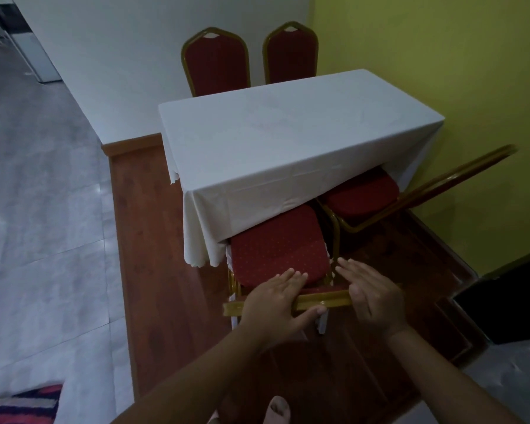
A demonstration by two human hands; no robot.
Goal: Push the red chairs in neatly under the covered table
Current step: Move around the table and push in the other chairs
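Note:
A table under a white cloth [288, 139] stands against the yellow wall. The near red chair [276, 246] with a gold frame has the front of its seat under the cloth. My left hand [276, 304] grips the top rail of its back, thumb beneath the rail. My right hand [371, 295] rests on the same rail further right, fingers extended. A second red chair [361, 197] on the right sits at an angle, its seat partly under the cloth. Two more red chairs [216, 62] [291, 53] stand at the table's far side.
The table stands on a raised wooden platform [147, 240] with a step edge on the left. Grey tiled floor [37, 209] lies to the left. A patterned rug corner [22, 405] shows at bottom left. A dark opening [508, 301] lies at right. My toes [277, 411] show at the bottom.

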